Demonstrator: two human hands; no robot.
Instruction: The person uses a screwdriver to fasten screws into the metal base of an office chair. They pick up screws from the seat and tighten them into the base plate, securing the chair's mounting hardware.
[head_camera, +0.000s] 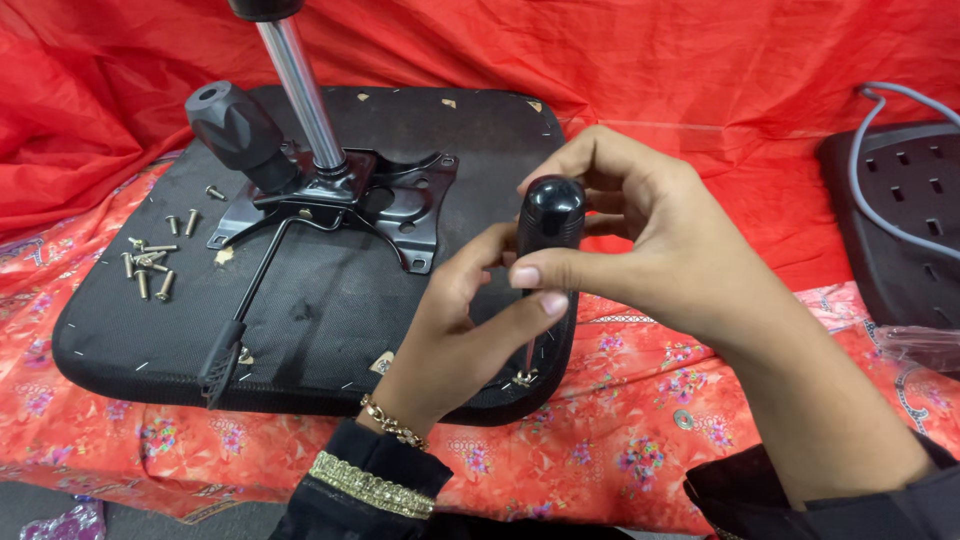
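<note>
1. Fingers (545, 275) of the right hand (640, 250) are curled shut around the smooth, glossy black handle of a screwdriver (550, 215); the thumb presses across its front and the rounded top pokes out above the fingers.
2. Lower down, the left hand (450, 340) pinches the thin metal shaft between thumb and fingertips, just under the handle.
3. Held upright, the screwdriver has its tip down at a small screw (522, 378), close to the near right corner of the seat.
4. That seat (330, 320) is an upturned chair base, wide and rounded, covered in rough black fabric with staples along its rim.
5. Near the far edge of the seat a black metal plate (385, 200) is fixed, with a shiny chrome column (300, 90) rising from it and a chunky ribbed black knob (235, 125) sticking out to the left.
6. Toward the left edge of the seat lies a loose cluster of brass-coloured screws (150, 265).
7. Under it all is a red floral cloth (620, 440), slightly crumpled.
</note>
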